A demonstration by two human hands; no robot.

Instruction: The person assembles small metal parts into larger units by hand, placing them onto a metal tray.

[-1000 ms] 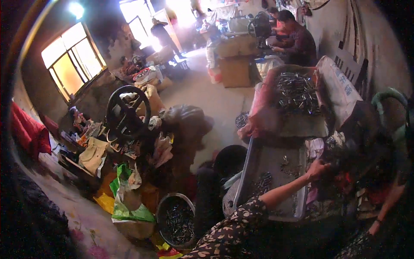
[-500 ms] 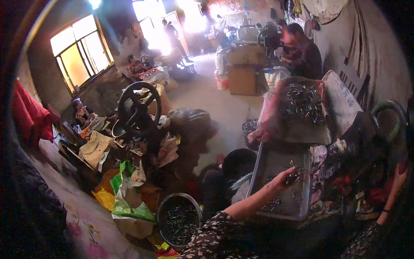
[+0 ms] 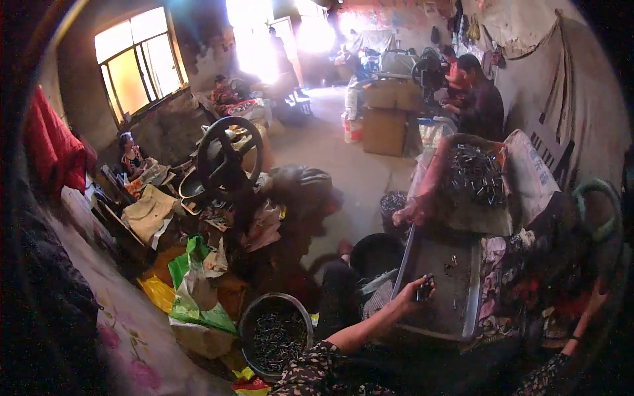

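Observation:
My left hand (image 3: 416, 292) is closed around a handful of small dark metal pieces (image 3: 425, 289), above the near left side of a shallow grey tray (image 3: 470, 320). A few loose pieces (image 3: 452, 263) lie on the tray's bottom. Beyond it, a cloth-lined box (image 3: 422, 191) holds a heap of similar shiny metal pieces (image 3: 474, 173). At the far right my right hand (image 3: 598, 296) is beside the lower part of a dark greenish handwheel (image 3: 604, 221); shadow hides its fingers. Below my left forearm stands a round basin (image 3: 246, 323) with many metal pieces.
A black bucket (image 3: 375, 254) stands left of the tray. Another handwheel (image 3: 230, 158) rises at left, among sacks and cardboard. Green and white bags (image 3: 198, 300) lie near the basin. A co-worker (image 3: 481, 99) sits at the back right, others farther back. Rags (image 3: 492, 264) line the tray's right side.
My left hand has moved left and nearer me, to the tray's left side. Fewer loose pieces lie in the tray. My right hand sits slightly lower. The whole view has shifted a little.

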